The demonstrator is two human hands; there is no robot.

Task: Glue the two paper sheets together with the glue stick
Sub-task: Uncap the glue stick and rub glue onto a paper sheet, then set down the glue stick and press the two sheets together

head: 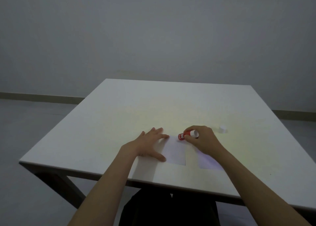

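Forearms enter from the near bench (pixel 89 133) edge and converge on the work area. Nearest lie two white paper sheets: the left sheet (pixel 174 151) and, just beside it across a narrow gap, the right sheet (pixel 207 162), whose upper part is hidden under the right wrist. The left hand (pixel 150 144) lies flat and spread, holding nothing, its fingers pressing the left sheet's left margin. The right hand (pixel 201 138) is closed around the red glue stick (pixel 187 134). The stick's long axis runs roughly left-right and tilts down to the left, so its working end sits at the far right corner of the left sheet; actual contact with the paper cannot be confirmed. Judged step: glue application on the left sheet, with strokes due toward the person and leftward. Farther right, the white cap (pixel 222 129) stands well apart. Sheet edges are faint against the pale bench.
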